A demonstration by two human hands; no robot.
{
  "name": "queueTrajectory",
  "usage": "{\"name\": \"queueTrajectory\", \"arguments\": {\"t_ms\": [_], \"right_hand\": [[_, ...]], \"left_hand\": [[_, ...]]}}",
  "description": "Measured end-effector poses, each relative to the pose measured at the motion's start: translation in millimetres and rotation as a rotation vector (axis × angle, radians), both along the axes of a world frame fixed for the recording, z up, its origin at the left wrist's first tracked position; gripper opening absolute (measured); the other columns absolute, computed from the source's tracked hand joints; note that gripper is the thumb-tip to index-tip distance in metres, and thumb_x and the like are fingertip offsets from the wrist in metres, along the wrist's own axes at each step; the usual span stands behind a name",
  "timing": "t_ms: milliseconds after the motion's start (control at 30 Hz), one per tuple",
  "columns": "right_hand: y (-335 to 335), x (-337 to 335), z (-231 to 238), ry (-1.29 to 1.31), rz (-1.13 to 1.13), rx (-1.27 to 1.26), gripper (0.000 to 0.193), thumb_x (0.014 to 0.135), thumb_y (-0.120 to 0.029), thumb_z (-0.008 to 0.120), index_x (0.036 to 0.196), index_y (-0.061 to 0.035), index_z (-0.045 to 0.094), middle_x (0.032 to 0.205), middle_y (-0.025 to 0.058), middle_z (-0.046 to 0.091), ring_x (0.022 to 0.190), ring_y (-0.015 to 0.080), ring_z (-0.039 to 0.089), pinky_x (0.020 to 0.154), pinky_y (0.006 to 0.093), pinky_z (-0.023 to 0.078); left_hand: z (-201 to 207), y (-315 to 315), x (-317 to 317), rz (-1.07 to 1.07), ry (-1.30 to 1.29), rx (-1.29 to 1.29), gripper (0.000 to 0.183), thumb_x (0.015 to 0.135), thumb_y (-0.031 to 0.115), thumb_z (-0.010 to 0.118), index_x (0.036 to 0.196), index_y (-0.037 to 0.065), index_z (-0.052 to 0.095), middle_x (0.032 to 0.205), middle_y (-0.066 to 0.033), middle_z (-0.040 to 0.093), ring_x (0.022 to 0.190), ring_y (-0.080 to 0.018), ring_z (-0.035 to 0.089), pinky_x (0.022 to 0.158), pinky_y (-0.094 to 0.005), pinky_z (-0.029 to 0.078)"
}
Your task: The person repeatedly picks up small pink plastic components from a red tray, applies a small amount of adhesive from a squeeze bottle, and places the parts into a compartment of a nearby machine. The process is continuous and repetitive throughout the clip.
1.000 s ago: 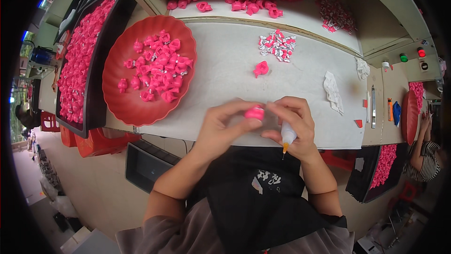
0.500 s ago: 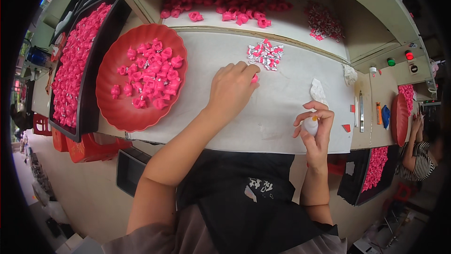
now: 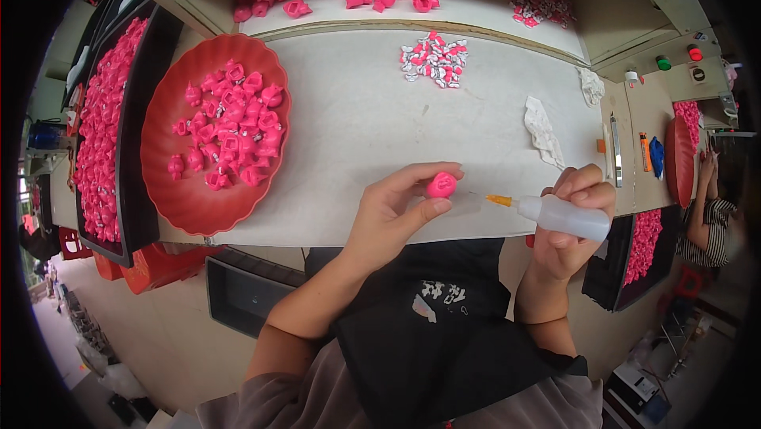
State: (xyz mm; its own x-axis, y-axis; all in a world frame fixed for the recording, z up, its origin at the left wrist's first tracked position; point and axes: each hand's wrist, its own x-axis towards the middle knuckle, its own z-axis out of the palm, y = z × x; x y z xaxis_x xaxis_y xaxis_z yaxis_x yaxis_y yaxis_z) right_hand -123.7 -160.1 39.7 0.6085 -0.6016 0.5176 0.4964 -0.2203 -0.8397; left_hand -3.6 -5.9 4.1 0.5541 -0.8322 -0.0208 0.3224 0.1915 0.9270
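Observation:
My left hand pinches a small pink plastic piece between thumb and fingers, just above the near part of the white work surface. In my right hand lies a translucent squeeze bottle with an orange tip and a thin needle, tilted sideways. The needle points left at the pink piece, with a small gap between them. Farther off lies a pile of small pink-and-white parts. To the left, a red scalloped tray holds many hollow pink pieces.
A black bin of pink pieces stands at the far left. Along the back runs a shelf with more pink pieces. A crumpled white tissue lies to the right. Beyond it, a person in a striped top sits at the same bench.
My left hand has come back toward me from beside the small-parts pile with the pink piece. My right hand has turned the squeeze bottle so its needle points left.

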Motion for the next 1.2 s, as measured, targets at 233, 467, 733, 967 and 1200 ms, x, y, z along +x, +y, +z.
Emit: {"name": "queueTrajectory", "arguments": {"t_ms": [233, 467, 733, 967, 1200], "right_hand": [[11, -4, 5, 0.055, 0.022, -0.437, 0.047, 0.051, -0.01, 0.085, 0.087, -0.0065, 0.055, 0.085, 0.0077, 0.053, 0.062, 0.0132, 0.052, 0.053, 0.023, 0.042], [17, -2, 6, 0.117, -0.001, -0.546, 0.043, 0.055, -0.011, 0.082, 0.085, -0.005, 0.053, 0.079, 0.0074, 0.051, 0.059, 0.0126, 0.05, 0.053, 0.022, 0.045], [22, -4, 13, 0.17, -0.009, -0.633, 0.041, 0.057, -0.014, 0.082, 0.084, -0.0063, 0.053, 0.078, 0.0059, 0.05, 0.061, 0.0125, 0.051, 0.053, 0.0221, 0.044], [22, -5, 11, 0.15, -0.011, -0.52, 0.041, 0.057, -0.014, 0.082, 0.084, -0.0066, 0.052, 0.077, 0.0058, 0.05, 0.059, 0.0122, 0.05, 0.053, 0.0222, 0.044], [20, -3, 7, 0.094, 0.025, -0.517, 0.048, 0.05, -0.009, 0.085, 0.088, -0.0056, 0.056, 0.081, 0.0084, 0.056, 0.06, 0.0141, 0.055, 0.05, 0.0246, 0.044]], "left_hand": [[1, 7, -2, 0.069, -0.21, 0.03, 0.03, 0.079, -0.001, 0.058, 0.109, -0.001, 0.056, 0.11, -0.0109, 0.055, 0.102, -0.0169, 0.051, 0.086, -0.0294, 0.041], [2, 11, -2, 0.055, -0.197, 0.032, 0.03, 0.079, -0.001, 0.058, 0.109, -0.001, 0.056, 0.11, -0.0106, 0.055, 0.103, -0.0176, 0.05, 0.087, -0.0298, 0.041], [-2, 11, -2, 0.121, -0.397, 0.017, 0.03, 0.079, -0.003, 0.057, 0.108, -0.001, 0.056, 0.113, -0.0121, 0.053, 0.107, -0.0187, 0.049, 0.088, -0.0298, 0.041], [2, 10, -4, 0.04, -0.241, 0.018, 0.029, 0.08, -0.004, 0.054, 0.109, -0.001, 0.055, 0.115, -0.0123, 0.052, 0.109, -0.0191, 0.048, 0.088, -0.0295, 0.042], [4, 10, -4, 0.011, -0.177, 0.033, 0.028, 0.08, -0.004, 0.054, 0.108, -0.001, 0.056, 0.115, -0.0125, 0.052, 0.108, -0.0189, 0.047, 0.087, -0.0288, 0.043]]}}
